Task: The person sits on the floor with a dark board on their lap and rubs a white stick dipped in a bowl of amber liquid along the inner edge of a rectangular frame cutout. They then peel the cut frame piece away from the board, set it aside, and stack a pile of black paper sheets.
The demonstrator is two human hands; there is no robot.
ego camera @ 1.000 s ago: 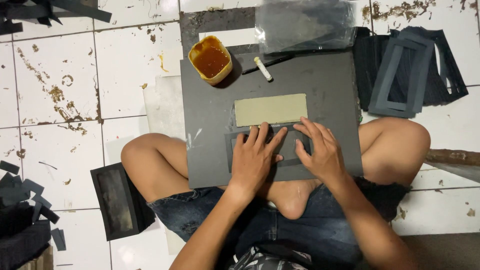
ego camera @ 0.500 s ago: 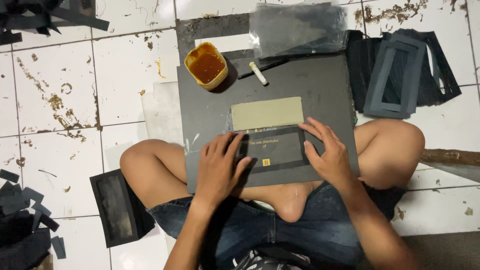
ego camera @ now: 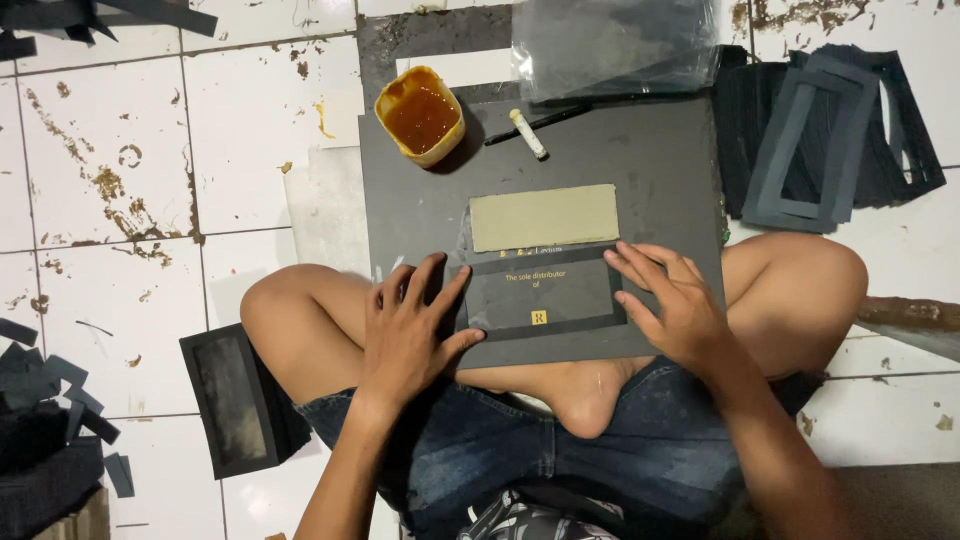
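A large dark grey board (ego camera: pixel 640 160) rests on my crossed legs. On it lies a dark card with small gold print and a black frame around it (ego camera: pixel 545 298), and just beyond that a tan cardboard rectangle (ego camera: pixel 544 216). My left hand (ego camera: pixel 412 330) lies flat with fingers spread at the card's left edge. My right hand (ego camera: pixel 668 300) lies flat with fingers spread at its right edge. Neither hand grips anything.
A yellow cup of brown glue (ego camera: pixel 422 113) and a small white stick (ego camera: pixel 528 133) sit on the board's far side. A clear plastic bag (ego camera: pixel 620 45) lies beyond. Dark frames (ego camera: pixel 815 140) are stacked at the right. A black tray (ego camera: pixel 235 400) and dark scraps (ego camera: pixel 50 400) lie left on tiles.
Both hands have slid apart from the middle of the card to its left and right edges, uncovering the printed face.
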